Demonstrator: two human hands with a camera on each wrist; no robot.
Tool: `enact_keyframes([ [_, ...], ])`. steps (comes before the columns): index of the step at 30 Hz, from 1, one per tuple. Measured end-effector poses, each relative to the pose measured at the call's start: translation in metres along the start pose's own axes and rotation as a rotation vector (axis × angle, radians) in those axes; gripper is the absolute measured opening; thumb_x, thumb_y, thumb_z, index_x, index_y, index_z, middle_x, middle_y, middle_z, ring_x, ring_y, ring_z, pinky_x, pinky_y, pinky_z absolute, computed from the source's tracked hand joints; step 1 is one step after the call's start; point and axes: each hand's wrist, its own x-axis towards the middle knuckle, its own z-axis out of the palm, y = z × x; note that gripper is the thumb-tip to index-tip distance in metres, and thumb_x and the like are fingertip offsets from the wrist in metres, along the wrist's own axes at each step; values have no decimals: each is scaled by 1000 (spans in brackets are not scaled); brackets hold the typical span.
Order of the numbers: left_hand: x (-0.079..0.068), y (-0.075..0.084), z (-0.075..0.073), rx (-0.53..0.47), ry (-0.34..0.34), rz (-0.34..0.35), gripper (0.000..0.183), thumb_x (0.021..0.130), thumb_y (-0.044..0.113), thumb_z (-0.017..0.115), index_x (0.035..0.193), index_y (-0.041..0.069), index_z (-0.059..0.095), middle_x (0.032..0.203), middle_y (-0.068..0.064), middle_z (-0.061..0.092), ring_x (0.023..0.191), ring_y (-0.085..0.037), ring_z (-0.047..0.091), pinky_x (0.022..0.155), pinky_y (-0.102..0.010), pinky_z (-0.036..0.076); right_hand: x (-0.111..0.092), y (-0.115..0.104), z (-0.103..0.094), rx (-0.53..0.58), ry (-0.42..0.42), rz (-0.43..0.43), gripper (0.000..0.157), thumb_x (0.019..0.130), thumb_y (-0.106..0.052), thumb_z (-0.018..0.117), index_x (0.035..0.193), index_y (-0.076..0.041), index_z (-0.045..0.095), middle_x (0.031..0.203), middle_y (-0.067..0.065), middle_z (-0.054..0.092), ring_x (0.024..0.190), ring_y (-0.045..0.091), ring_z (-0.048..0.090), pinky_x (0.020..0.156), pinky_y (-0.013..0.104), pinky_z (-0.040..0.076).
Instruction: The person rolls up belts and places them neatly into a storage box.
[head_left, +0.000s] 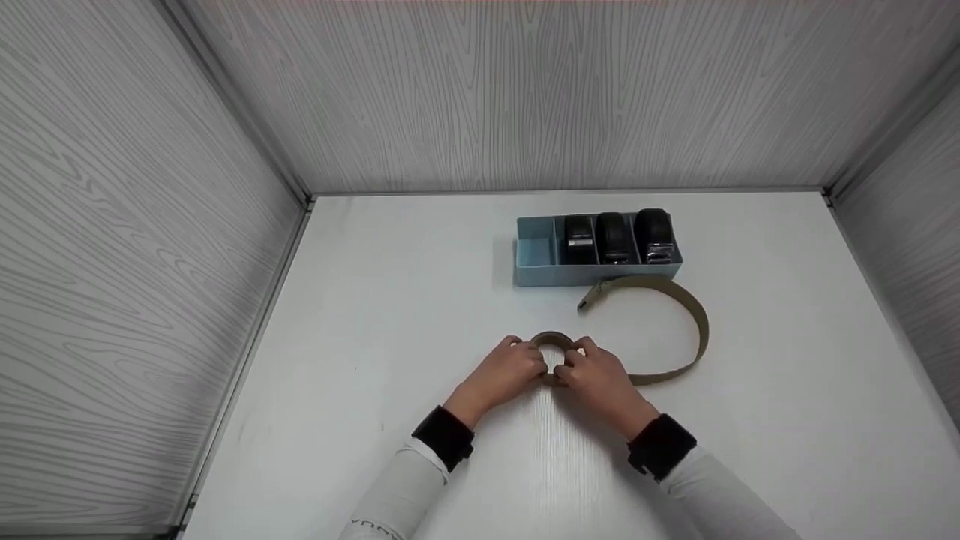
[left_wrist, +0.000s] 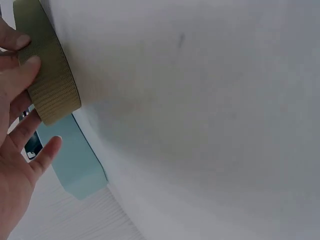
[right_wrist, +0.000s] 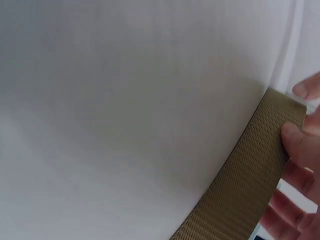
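Note:
An olive-brown webbing belt (head_left: 702,322) stands on its edge on the white table, one part bent into a small round coil between the two hands. The left hand (head_left: 510,373) grips the coil's left side, and in the left wrist view its thumb presses the outer face of the webbing (left_wrist: 52,75). From the right, the right hand (head_left: 600,379) pinches the coil; its thumb lies on the ribbed strap (right_wrist: 250,170) in the right wrist view. Beyond that hand the strap curves in a wide arc to a dark-tipped end (head_left: 586,301) near a blue box.
The light blue divided box (head_left: 555,276) stands behind the hands. Three black rolls with shiny metal parts, such as the middle roll (head_left: 613,234), sit in its compartments right of the leftmost one. Grey wood-grain walls (head_left: 480,97) enclose the table's back and sides.

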Motion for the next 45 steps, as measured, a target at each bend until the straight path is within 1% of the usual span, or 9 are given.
enact_keyframes([
  [3,-2,1,-1,-6,2,14,11,91,21,68,86,23,76,90,10,71,89,-9,63,92,-37,45,0,-1,-3,6,-12,-34,7,78,-12,79,78,-13,72,81,6,62,87,29,57,61,34,51],
  [8,-4,-1,-3,-23,-12,51,13,91,19,68,80,24,74,89,12,70,89,-7,61,95,-40,44,-1,12,-9,158,-43,-83,9,75,-10,80,79,-13,73,91,3,63,90,21,58,74,37,49],
  [10,-5,-2,-4,-10,-21,50,12,91,20,68,83,24,74,91,11,69,92,-6,61,95,-39,44,-2,15,-9,180,-46,-82,9,75,-13,82,79,-13,73,90,2,63,89,20,58,75,37,49],
  [17,-3,7,-3,59,1,0,12,94,17,64,92,21,75,97,6,67,96,-10,61,92,-35,45,-4,2,-4,4,15,-42,13,76,-20,81,70,-15,70,70,2,55,69,23,49,53,33,41],
  [20,-2,10,-2,61,16,5,12,93,19,64,92,22,76,94,7,68,95,-11,62,92,-34,45,-4,-4,-3,-5,26,-45,14,79,-20,80,71,-16,70,68,2,54,68,24,51,51,33,41],
  [25,-2,5,-2,36,32,36,15,93,20,63,90,25,76,92,12,70,96,-8,62,95,-36,44,-2,5,-4,99,-19,-79,7,79,-16,78,76,-16,72,77,0,59,75,21,55,59,34,44],
  [30,-3,-3,1,18,28,16,16,94,16,62,93,23,76,98,10,69,102,-10,60,98,-37,42,-1,22,-5,181,-59,-96,9,77,-13,80,82,-15,73,88,-1,62,89,20,59,74,38,47],
  [37,-2,2,2,25,19,-18,8,93,18,67,95,20,74,100,4,66,104,-14,60,98,-37,42,-4,17,1,104,-23,-108,7,77,-15,76,79,-19,72,79,-1,56,79,20,54,68,36,44],
  [45,-6,5,0,19,28,9,17,96,19,61,95,25,77,98,12,70,109,-11,58,99,-37,41,-8,10,2,121,-24,-138,3,85,-16,72,87,-18,71,84,-3,60,82,17,57,70,35,43],
])
